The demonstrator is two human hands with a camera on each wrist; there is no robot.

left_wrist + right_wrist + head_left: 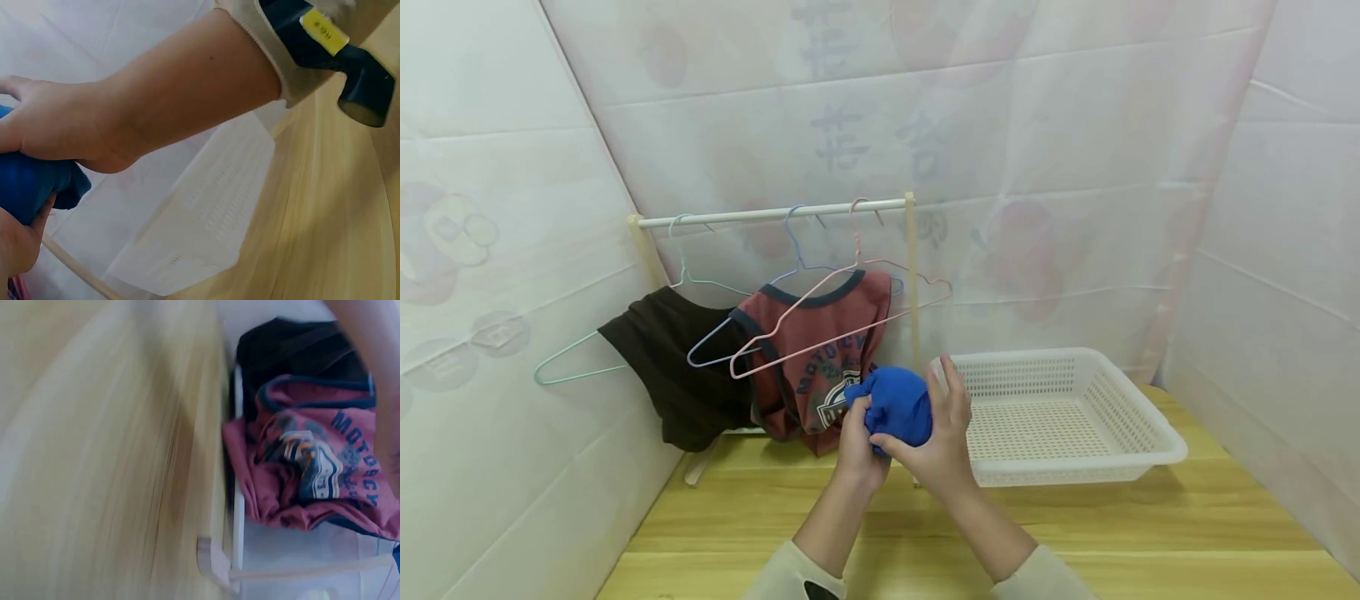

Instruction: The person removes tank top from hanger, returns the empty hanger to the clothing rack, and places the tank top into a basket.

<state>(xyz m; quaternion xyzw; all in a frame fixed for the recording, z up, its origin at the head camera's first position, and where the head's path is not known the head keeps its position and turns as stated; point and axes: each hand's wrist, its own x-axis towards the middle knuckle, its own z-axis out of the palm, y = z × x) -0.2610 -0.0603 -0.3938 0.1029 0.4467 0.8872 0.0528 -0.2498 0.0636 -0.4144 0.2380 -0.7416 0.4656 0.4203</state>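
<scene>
A bunched blue cloth [901,406], its kind hidden by the folds, is between both hands in front of the rack. My left hand [859,450] grips its left side, with the thumb over the fabric. On the other side, my right hand [947,437] holds it with thumb and curved fingers around the bundle. In the left wrist view the blue cloth [37,181] shows at the left edge, with the right hand [69,119] over it. Behind the hands, a maroon sleeveless top [827,333] with printed lettering hangs on a blue hanger [706,344].
A small rack [760,214] holds a dark brown garment [681,358] on a green hanger [568,377] and a bare pink hanger [820,343] in front. To the right, a white plastic basket [1150,446] stands on the wooden table [1150,533]. Printed curtains [1075,125] surround the table.
</scene>
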